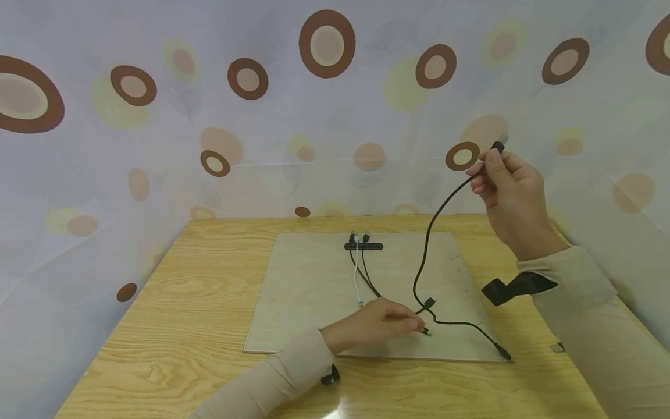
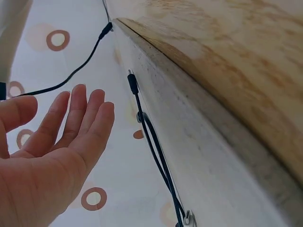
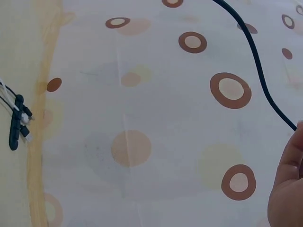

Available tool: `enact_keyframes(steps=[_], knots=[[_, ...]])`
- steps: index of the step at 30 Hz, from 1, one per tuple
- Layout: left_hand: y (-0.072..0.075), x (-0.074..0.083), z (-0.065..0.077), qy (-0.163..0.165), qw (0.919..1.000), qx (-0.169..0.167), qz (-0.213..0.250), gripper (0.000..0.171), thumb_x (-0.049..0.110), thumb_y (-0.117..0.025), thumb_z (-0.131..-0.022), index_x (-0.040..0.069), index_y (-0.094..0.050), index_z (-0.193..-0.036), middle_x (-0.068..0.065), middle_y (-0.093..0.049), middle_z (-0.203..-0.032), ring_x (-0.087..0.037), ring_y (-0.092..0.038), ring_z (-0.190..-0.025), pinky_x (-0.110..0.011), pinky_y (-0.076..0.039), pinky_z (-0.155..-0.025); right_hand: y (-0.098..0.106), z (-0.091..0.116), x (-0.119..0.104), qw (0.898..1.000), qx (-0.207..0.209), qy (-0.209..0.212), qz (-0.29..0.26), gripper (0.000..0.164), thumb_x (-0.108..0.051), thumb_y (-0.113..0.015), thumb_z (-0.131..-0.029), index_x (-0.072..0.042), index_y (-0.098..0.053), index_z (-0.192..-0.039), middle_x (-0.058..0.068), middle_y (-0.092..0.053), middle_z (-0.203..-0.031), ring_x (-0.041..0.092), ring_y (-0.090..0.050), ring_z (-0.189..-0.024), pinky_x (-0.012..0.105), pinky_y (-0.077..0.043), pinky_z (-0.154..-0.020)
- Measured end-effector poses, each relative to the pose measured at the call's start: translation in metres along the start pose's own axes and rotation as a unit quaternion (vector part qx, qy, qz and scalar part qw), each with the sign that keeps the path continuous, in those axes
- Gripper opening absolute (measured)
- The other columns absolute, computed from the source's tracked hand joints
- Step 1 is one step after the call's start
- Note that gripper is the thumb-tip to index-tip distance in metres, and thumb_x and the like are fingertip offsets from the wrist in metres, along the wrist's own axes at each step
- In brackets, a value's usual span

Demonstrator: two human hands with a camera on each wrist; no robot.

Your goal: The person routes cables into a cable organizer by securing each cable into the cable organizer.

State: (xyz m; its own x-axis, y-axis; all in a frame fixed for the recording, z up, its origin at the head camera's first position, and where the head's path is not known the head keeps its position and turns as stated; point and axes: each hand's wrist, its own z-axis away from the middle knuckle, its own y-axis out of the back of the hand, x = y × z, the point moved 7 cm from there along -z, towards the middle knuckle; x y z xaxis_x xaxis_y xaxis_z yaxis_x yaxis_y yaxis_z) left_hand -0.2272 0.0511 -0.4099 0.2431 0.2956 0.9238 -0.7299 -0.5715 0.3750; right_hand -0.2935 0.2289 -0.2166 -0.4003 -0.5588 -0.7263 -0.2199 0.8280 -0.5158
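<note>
Raised at the right in the head view, my right hand (image 1: 515,198) pinches a black USB cable (image 1: 426,244) just below its plug (image 1: 498,146). The cable hangs in a curve to the board (image 1: 303,291), and its other end (image 1: 502,351) lies at the board's front right corner. Low over the board is my left hand (image 1: 374,325), its fingers extended and apart from the cables in the left wrist view. Near its fingertips lie two black connectors, one of them a small plug (image 2: 133,82). The right wrist view catches only part of the right hand (image 3: 289,184) and cable (image 3: 258,66).
A black cable holder (image 1: 378,247) at the board's back edge carries two black cables and a white cable (image 1: 356,270). On the wooden table (image 1: 178,314), right of the board, lies a small USB piece (image 1: 557,347). A patterned cloth (image 1: 324,134) hangs behind.
</note>
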Motion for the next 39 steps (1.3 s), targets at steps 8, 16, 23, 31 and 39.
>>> enact_keyframes(steps=[8, 16, 23, 31, 39], knots=[[0.003, -0.003, 0.001, 0.009, 0.9996, 0.005, 0.025, 0.032, 0.027, -0.052, -0.1, 0.007, -0.068, -0.119, 0.007, -0.069, -0.112, 0.001, -0.06, -0.103, -0.018, -0.047, -0.088, -0.007, -0.003, -0.018, 0.993, 0.023, 0.022, -0.112, 0.021, -0.008, -0.054, -0.094, 0.011, -0.051, -0.103, 0.02, -0.06, -0.084, 0.023, -0.059, -0.065, 0.023, -0.052, -0.057], [0.004, -0.005, 0.003, 0.009, 0.9989, 0.001, 0.047, 0.031, 0.025, -0.052, -0.1, 0.005, -0.067, -0.119, 0.006, -0.069, -0.112, 0.001, -0.06, -0.103, -0.018, -0.047, -0.089, -0.004, -0.008, -0.035, 0.977, 0.062, 0.054, -0.196, 0.022, -0.01, -0.048, -0.096, 0.01, -0.048, -0.103, 0.021, -0.057, -0.083, 0.025, -0.056, -0.064, 0.024, -0.05, -0.052], [0.005, -0.01, 0.003, 0.022, 0.999, 0.01, 0.037, 0.031, 0.029, -0.054, -0.099, 0.009, -0.068, -0.118, 0.008, -0.07, -0.11, 0.001, -0.06, -0.102, -0.021, -0.047, -0.089, -0.001, -0.008, -0.034, 0.972, 0.067, 0.043, -0.223, 0.023, -0.011, -0.047, -0.096, 0.011, -0.049, -0.102, 0.022, -0.057, -0.081, 0.026, -0.055, -0.063, 0.026, -0.05, -0.051], [0.009, -0.012, 0.005, 0.032, 0.9989, 0.03, 0.018, 0.03, 0.029, -0.054, -0.099, 0.01, -0.07, -0.116, 0.007, -0.07, -0.11, 0.0, -0.061, -0.103, -0.021, -0.047, -0.09, -0.003, -0.006, -0.031, 0.961, 0.069, 0.028, -0.267, 0.025, -0.011, -0.049, -0.096, 0.012, -0.051, -0.105, 0.023, -0.057, -0.084, 0.028, -0.057, -0.063, 0.026, -0.052, -0.052], [0.01, -0.011, 0.004, 0.036, 0.9983, 0.029, 0.035, 0.03, 0.027, -0.053, -0.1, 0.009, -0.067, -0.119, 0.005, -0.071, -0.109, -0.002, -0.061, -0.104, -0.022, -0.048, -0.088, -0.016, 0.001, -0.037, 0.948, 0.073, 0.037, -0.307, 0.025, -0.01, -0.048, -0.097, 0.011, -0.051, -0.109, 0.022, -0.055, -0.086, 0.028, -0.056, -0.063, 0.028, -0.053, -0.052]])
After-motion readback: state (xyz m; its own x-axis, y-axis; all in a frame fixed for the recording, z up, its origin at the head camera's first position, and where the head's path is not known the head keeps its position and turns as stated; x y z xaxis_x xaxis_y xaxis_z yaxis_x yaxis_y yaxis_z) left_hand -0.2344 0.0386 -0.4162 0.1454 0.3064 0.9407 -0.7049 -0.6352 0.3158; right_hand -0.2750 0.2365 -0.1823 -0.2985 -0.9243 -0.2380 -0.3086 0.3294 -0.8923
